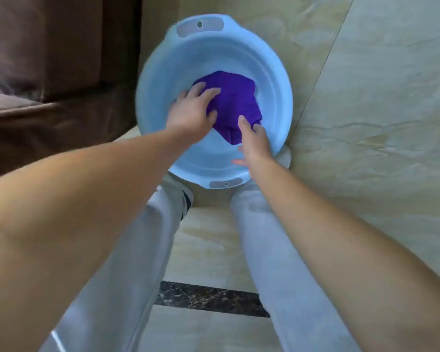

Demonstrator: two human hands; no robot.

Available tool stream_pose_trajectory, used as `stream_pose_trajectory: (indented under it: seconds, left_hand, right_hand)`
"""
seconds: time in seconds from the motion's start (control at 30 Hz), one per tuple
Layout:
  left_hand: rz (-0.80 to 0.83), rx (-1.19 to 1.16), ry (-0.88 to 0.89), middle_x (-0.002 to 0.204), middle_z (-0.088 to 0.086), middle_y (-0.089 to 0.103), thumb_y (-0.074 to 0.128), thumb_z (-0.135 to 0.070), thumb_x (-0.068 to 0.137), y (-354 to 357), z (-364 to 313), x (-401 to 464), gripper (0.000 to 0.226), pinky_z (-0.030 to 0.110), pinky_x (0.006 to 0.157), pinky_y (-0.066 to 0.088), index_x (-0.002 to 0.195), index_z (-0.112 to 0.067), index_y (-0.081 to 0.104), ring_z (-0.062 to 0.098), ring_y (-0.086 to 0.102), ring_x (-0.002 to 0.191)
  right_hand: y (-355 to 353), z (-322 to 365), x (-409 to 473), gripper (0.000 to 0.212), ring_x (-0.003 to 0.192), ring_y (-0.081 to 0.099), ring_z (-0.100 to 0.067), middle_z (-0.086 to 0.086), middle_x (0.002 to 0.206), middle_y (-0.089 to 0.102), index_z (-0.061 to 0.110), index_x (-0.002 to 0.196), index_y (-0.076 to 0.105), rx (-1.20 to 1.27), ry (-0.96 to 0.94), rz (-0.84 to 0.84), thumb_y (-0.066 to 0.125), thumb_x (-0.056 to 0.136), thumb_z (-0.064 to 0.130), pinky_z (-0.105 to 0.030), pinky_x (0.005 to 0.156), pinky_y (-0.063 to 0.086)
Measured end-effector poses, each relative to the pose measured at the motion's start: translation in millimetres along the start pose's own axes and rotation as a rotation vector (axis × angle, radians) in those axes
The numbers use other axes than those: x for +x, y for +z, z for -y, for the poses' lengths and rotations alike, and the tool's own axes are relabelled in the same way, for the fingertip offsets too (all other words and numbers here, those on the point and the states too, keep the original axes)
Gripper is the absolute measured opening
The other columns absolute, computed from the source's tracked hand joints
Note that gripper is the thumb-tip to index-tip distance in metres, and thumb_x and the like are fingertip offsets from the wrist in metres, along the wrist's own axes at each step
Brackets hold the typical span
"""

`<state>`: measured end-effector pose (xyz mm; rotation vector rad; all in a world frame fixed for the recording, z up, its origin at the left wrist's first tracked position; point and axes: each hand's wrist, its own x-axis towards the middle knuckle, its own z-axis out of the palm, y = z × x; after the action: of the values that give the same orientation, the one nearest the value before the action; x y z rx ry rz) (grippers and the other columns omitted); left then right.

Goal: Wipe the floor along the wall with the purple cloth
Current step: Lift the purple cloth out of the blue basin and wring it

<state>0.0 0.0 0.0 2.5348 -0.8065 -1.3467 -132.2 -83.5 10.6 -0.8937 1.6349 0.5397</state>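
A crumpled purple cloth [235, 102] lies at the bottom of a round light-blue basin [188, 54] on the floor. My left hand [191, 113] rests on the cloth's left side, fingers curled over its edge and gripping it. My right hand [254, 141] touches the cloth's lower right corner with fingertips pressed against the fabric; whether it grips is unclear. Both arms reach forward into the basin.
A brown sofa [48, 72] stands at the left, close to the basin. Beige marble-look floor tiles [366, 123] spread to the right, with a dark tile strip [208, 298] near my feet. My legs in light grey trousers [277, 250] straddle the basin's near rim.
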Motion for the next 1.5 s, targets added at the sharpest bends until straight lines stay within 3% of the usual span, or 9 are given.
stream_pose_trajectory:
  seconds: [0.33, 0.53, 0.67, 0.77, 0.87, 0.97, 1.13, 1.3, 1.5]
  left_hand:
    - [0.078, -0.282, -0.331, 0.135, 0.003, 0.051, 0.072, -0.045, 0.082, 41.6, 10.5, 60.2, 0.068, 0.036, 0.097, 0.047, 0.142, -0.032, 0.043, 0.025, 0.052, 0.118]
    - [0.342, -0.819, -0.467, 0.103, 0.004, 0.071, 0.075, -0.027, 0.086, 25.4, 12.6, 12.6, 0.041, 0.024, 0.059, 0.059, 0.123, -0.012, 0.066, 0.018, 0.068, 0.088]
    - [0.509, -0.998, -0.426, 0.096, -0.004, 0.069, 0.075, -0.036, 0.084, -19.0, 5.3, -48.5, 0.017, 0.035, 0.085, 0.055, 0.093, -0.025, 0.066, 0.017, 0.065, 0.09]
    - [0.571, -1.023, -0.413, 0.099, -0.002, 0.068, 0.068, -0.059, 0.082, -67.9, -14.5, -99.3, 0.037, 0.041, 0.097, 0.052, 0.084, -0.023, 0.063, 0.018, 0.066, 0.099]
    - [0.432, -1.064, -0.425, 0.097, 0.004, 0.071, 0.058, -0.069, 0.081, -129.5, -42.7, -154.5, 0.054, 0.041, 0.093, 0.055, 0.087, -0.016, 0.066, 0.021, 0.068, 0.095]
    - [0.175, -1.116, -0.383, 0.099, -0.001, 0.069, 0.059, -0.045, 0.093, -186.0, -73.5, -205.8, 0.027, 0.032, 0.076, 0.053, 0.107, -0.023, 0.067, 0.015, 0.063, 0.085]
    - [0.178, -1.435, -0.184, 0.125, 0.005, 0.072, 0.054, -0.043, 0.095, -286.1, -118.6, -300.0, 0.04, 0.042, 0.113, 0.042, 0.124, -0.019, 0.07, 0.02, 0.066, 0.12]
    - [0.095, -1.422, 0.009, 0.123, 0.01, 0.072, 0.058, -0.049, 0.095, -345.6, -141.1, -379.4, 0.05, 0.039, 0.103, 0.052, 0.127, -0.01, 0.064, 0.024, 0.069, 0.115]
    - [-0.41, -1.521, -0.086, 0.113, 0.011, 0.076, 0.072, -0.03, 0.089, -362.4, -103.0, -448.3, 0.028, 0.043, 0.099, 0.055, 0.11, -0.012, 0.073, 0.019, 0.072, 0.1]
  right_hand:
    - [36.7, 13.1, 74.3, 0.104, 0.111, 0.065, -0.029, -0.001, 0.135, 0.06, 0.022, 0.146, 0.041, 0.333, 0.087, -0.218, 0.069, 0.059, 0.071, -0.051, 0.093, 0.057]
    - [18.7, 16.8, 49.8, 0.013, 0.077, 0.065, -0.026, -0.004, 0.087, 0.068, 0.015, 0.092, 0.066, 0.144, -0.084, -0.147, 0.067, 0.081, 0.02, -0.034, 0.07, 0.054]
    - [-9.4, 29.2, -20.9, 0.023, 0.071, 0.055, -0.024, -0.007, 0.078, 0.061, 0.016, 0.074, 0.061, 0.229, -0.038, -0.067, 0.067, 0.054, 0.023, -0.036, 0.066, 0.042]
    - [-30.2, 39.0, -78.9, 0.041, 0.073, 0.057, -0.027, -0.01, 0.079, 0.062, 0.015, 0.076, 0.065, 0.27, -0.035, 0.003, 0.063, 0.037, 0.024, -0.042, 0.069, 0.045]
    - [-41.1, 63.8, -166.3, 0.034, 0.074, 0.058, -0.028, -0.01, 0.078, 0.063, 0.015, 0.07, 0.067, 0.27, -0.099, 0.048, 0.062, 0.036, 0.021, -0.041, 0.072, 0.045]
    - [-48.1, 90.2, -257.1, 0.02, 0.077, 0.052, -0.026, -0.006, 0.072, 0.059, 0.018, 0.054, 0.062, 0.28, -0.192, 0.12, 0.063, 0.034, 0.022, -0.038, 0.075, 0.039]
    - [-66.6, 124.4, -412.7, 0.014, 0.084, 0.047, -0.027, -0.01, 0.078, 0.055, 0.021, 0.057, 0.059, 0.21, -0.358, 0.315, 0.066, 0.045, 0.023, -0.039, 0.08, 0.036]
    - [-65.3, 141.1, -493.7, 0.047, 0.097, 0.067, -0.026, -0.014, 0.108, 0.07, 0.012, 0.123, 0.062, 0.128, -0.571, 0.445, 0.064, 0.076, 0.006, -0.042, 0.092, 0.054]
    - [-18.4, 141.5, -560.3, 0.053, 0.104, 0.068, -0.025, -0.015, 0.119, 0.068, 0.007, 0.134, 0.054, 0.052, -0.616, 0.56, 0.071, 0.083, 0.01, -0.044, 0.101, 0.054]
